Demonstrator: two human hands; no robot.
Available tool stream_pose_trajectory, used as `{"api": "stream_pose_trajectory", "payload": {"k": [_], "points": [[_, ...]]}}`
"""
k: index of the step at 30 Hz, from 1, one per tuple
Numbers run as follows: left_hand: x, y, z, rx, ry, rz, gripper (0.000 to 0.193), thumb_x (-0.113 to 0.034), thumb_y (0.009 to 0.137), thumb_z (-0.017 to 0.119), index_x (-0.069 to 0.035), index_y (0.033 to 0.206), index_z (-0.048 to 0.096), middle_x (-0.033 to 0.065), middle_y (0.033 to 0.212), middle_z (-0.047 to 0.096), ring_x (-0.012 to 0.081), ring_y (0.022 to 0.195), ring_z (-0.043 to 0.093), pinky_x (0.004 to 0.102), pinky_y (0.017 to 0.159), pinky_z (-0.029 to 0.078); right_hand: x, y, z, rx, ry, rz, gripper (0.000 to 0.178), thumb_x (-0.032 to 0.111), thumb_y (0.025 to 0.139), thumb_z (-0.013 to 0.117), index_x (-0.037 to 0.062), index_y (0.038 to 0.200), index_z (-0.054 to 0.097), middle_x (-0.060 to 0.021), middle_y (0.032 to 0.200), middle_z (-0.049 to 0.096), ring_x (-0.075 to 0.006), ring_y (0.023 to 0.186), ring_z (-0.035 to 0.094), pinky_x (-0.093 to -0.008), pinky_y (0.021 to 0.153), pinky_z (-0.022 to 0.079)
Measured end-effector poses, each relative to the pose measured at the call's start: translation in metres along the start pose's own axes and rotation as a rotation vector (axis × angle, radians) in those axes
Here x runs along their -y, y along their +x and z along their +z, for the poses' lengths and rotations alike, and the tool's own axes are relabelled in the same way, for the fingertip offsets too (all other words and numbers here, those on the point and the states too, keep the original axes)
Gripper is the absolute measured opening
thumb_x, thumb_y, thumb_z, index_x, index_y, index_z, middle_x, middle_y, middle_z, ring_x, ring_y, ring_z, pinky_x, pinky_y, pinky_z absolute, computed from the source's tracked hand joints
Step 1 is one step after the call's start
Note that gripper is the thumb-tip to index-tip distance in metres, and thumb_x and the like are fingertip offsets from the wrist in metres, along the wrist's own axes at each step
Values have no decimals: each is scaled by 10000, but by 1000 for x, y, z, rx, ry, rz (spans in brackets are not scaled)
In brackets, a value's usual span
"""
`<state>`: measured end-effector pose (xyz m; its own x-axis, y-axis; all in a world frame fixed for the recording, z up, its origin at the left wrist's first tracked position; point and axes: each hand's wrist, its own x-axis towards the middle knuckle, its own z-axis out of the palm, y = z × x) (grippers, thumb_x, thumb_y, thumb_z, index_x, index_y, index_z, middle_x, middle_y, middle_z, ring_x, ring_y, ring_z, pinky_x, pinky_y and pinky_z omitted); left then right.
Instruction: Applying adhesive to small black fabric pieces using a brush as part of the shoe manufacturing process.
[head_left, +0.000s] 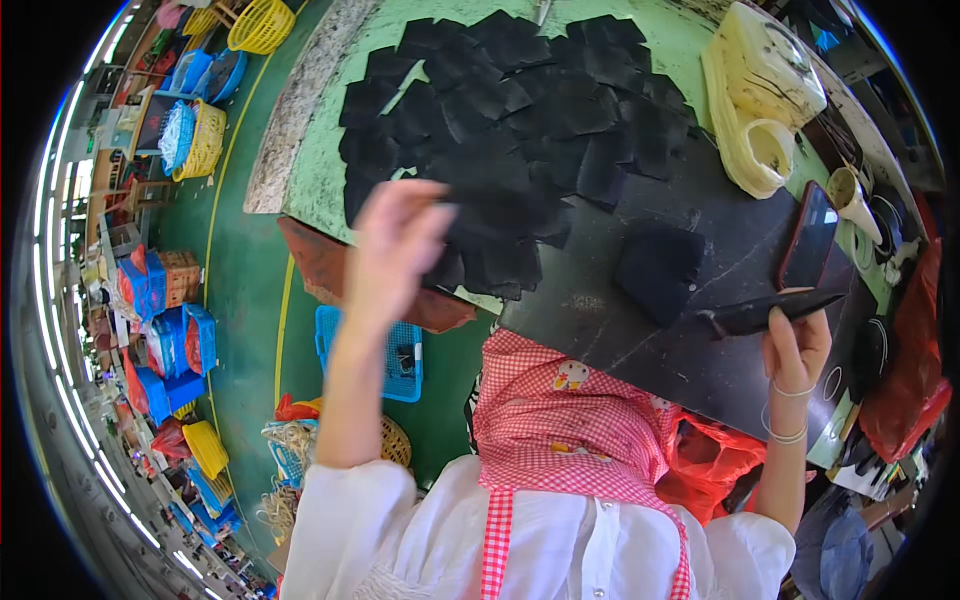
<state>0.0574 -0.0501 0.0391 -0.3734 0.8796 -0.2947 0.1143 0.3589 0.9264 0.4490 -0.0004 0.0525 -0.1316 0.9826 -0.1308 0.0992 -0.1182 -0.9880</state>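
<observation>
Many flat black pieces, roughly square and looking like cut cloth or thin sheet, lie overlapping in a wide spread on the green worktop. Over the left side of that spread is my left hand, smeared by motion; whether its fingertips hold a piece cannot be made out. At the right, my right hand is closed on a black piece, held nearly edge-on between thumb and fingers. A further dark piece rests on the black board, apart from the spread and left of my right hand.
A phone lies beyond my right hand. Farther back stands a cut-open yellowish plastic container, with a white cone-shaped spool near it. A blue basket sits below the table edge; red plastic bags hang beside my apron.
</observation>
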Motion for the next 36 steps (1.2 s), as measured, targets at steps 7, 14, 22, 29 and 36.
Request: {"api": "stream_pose_trajectory", "payload": {"k": [7,14,22,29,36], "points": [[5,23,10,-39,393,381,351,-78,905,675,-101,1248,602,-24,933,565,48,665,453,213,610,412,12,37,47,95,-400,-458,215,-86,844,629,11,1030,676,-57,861,661,-165,696,646,-251,585,501],[-10,21,109,370,590,590,325,-172,901,669,-166,1219,605,30,784,628,148,590,572,296,574,460,3,22,61,483,-564,-806,380,-73,643,641,53,991,725,-86,891,683,-260,736,685,-329,620,555],[-23,17,112,366,578,416,278,-173,894,668,-175,1167,618,39,767,643,221,631,633,339,597,495,-15,21,46,362,-573,-854,300,23,704,624,49,987,723,-113,941,689,-266,736,686,-314,622,548],[-12,13,109,151,618,784,200,-122,866,678,-122,1059,626,54,870,613,196,728,628,314,648,500,6,14,44,352,-386,-603,218,-56,712,725,21,914,696,-123,852,701,-244,731,677,-304,621,512],[5,77,-28,-127,-121,163,268,-198,934,659,-121,1176,572,-65,689,467,20,544,415,179,437,255,8,47,1,-76,-176,-265,129,-25,917,626,-9,1040,664,32,894,609,-11,726,491,-166,597,356]]}}
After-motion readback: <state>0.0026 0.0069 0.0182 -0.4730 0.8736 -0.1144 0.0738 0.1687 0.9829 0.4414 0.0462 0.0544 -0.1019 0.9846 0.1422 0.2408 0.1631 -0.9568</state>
